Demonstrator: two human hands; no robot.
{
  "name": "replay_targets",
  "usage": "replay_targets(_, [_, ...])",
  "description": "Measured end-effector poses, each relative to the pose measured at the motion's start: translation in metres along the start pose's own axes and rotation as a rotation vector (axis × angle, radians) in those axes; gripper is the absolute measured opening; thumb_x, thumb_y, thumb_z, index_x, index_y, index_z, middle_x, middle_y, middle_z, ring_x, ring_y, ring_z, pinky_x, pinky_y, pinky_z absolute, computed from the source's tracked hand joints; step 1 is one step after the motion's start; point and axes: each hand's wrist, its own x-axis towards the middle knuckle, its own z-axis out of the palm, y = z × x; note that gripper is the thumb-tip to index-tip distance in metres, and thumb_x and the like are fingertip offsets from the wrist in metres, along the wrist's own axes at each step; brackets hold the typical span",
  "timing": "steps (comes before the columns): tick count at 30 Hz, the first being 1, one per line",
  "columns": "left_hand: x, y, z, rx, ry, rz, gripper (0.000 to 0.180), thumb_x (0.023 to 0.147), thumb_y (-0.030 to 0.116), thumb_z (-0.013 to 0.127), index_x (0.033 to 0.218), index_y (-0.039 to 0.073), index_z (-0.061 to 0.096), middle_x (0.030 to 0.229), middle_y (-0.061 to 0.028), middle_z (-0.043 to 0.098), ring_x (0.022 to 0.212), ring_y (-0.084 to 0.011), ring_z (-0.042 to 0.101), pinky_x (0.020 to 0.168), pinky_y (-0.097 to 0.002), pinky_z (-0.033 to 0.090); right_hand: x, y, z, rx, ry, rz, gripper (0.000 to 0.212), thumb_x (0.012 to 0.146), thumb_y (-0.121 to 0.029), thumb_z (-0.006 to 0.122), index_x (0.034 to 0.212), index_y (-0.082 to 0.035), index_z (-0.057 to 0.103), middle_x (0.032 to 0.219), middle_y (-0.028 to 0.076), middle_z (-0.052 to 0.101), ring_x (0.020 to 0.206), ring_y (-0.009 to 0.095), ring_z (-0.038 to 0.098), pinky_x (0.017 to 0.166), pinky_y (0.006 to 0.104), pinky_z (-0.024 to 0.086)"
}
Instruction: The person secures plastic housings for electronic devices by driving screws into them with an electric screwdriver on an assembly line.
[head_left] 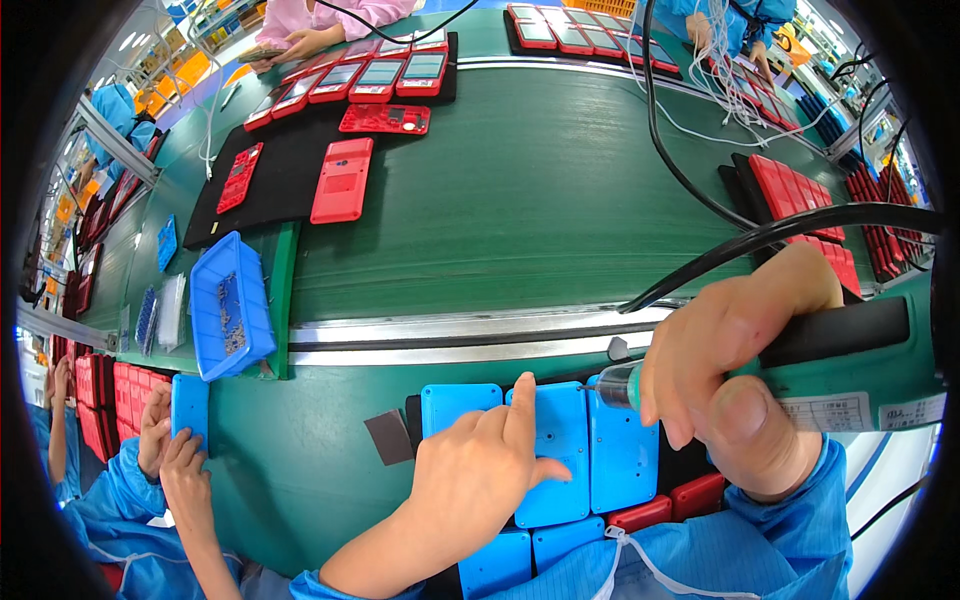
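Observation:
My right hand (735, 350) is wrapped round a green and black electric screwdriver (915, 355). Its tip points left, at the upper corner of a middle blue plastic case (562, 435), close to the neighbouring blue case (625, 460); whether it touches a screw is too small to tell. Over the middle case and a left blue case (455, 402) lies my left hand (470, 465), index finger stretched forward and thumb spread to the right. It steadies the middle case without gripping it. More blue cases (495, 565) sit nearer my body, beside red cases (640, 513).
A blue bin (232, 310) of small screws stands at left. Beyond a metal rail (450, 335) runs a green conveyor belt (520, 200) carrying red devices (342, 180). A black cable (780, 235) arches at right. Left, a co-worker's hands hold a blue case (190, 410).

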Motion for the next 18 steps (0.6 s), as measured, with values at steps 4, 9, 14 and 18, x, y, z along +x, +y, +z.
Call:
replay_targets(4, [0.0008,-0.0009,-0.0042,-0.035,-0.054,0.015,0.079,0.06,0.043,0.068,0.114,-0.01,0.045,0.061,-0.0057,0.051,0.055,-0.0169,0.054,0.043,-0.0265,0.044,-0.0004,0.0004,0.0026,-0.026,0.036,0.019,0.036,0.076,-0.027,0.068,0.088,-0.01,0.038,0.051,0.001,0.046,0.04,0.013,0.049,0.042,0.0294,0.045])
replay_targets(9, [0.0002,-0.0011,-0.0072,-0.039,-0.093,0.008,0.081,0.06,0.044,0.067,0.115,-0.01,0.044,0.062,-0.0061,0.051,0.057,-0.0173,0.055,0.044,-0.027,0.045,0.0,-0.0015,0.004,-0.017,0.025,0.027,0.035,0.076,-0.026,0.068,0.087,-0.01,0.039,0.051,0.001,0.046,0.041,0.013,0.049,0.043,0.0297,0.045])
replay_targets(14, [0.0,-0.0005,-0.0063,-0.047,-0.104,-0.005,0.081,0.06,0.045,0.067,0.115,-0.01,0.044,0.062,-0.006,0.052,0.057,-0.0174,0.055,0.045,-0.0272,0.045,-0.0017,0.0007,-0.0005,-0.023,-0.055,-0.003,0.034,0.076,-0.025,0.068,0.087,-0.009,0.039,0.052,0.001,0.046,0.042,0.013,0.048,0.044,0.0301,0.044])
replay_targets(18, [-0.0003,0.0005,-0.0068,-0.053,-0.113,-0.011,0.081,0.059,0.044,0.068,0.115,-0.01,0.044,0.062,-0.006,0.052,0.057,-0.0174,0.056,0.045,-0.0271,0.045,-0.0027,0.0035,0.003,0.0,-0.036,-0.008,0.033,0.078,-0.024,0.065,0.087,-0.01,0.037,0.051,0.002,0.045,0.04,0.013,0.046,0.042,0.0292,0.043])
